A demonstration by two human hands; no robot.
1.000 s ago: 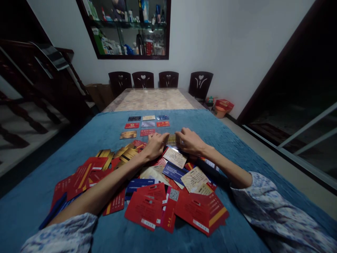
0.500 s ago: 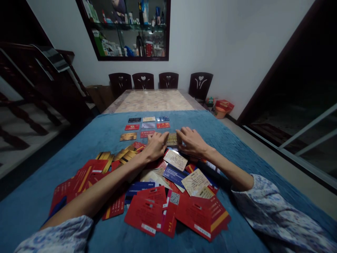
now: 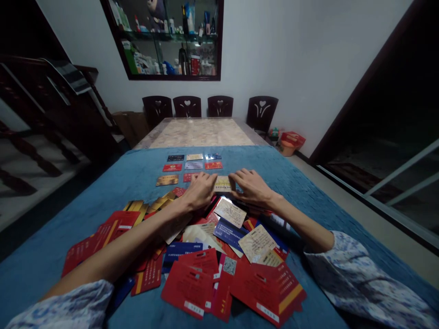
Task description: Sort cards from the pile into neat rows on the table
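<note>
Between my two hands is a pale gold card (image 3: 224, 183), its short edges pinched by my fingers. My left hand (image 3: 200, 189) closes on its left edge, and my right hand (image 3: 252, 187) on its right edge. Beyond them, cards lie in rows: a black card (image 3: 175, 158), a red card (image 3: 172, 167) and a gold card (image 3: 167, 180) form the left column. A pinkish-red card (image 3: 190, 177) is partly behind my left hand. Nearer me spreads a loose pile with red cards (image 3: 188, 285), blue cards (image 3: 229, 232) and beige cards (image 3: 259, 244), partly under my forearms.
A blue cloth (image 3: 137, 169) covers the near part of the table, with a bare marble-look top (image 3: 206, 130) beyond. Dark chairs (image 3: 187, 106) stand at the far end. A wooden railing is at the left, a red box (image 3: 293, 138) on the floor at right.
The pale gold card looks brighter and tilted differently between my hands. Both hands remain in nearly the same place. The view has shifted slightly, and a beige card shows beside my left forearm.
</note>
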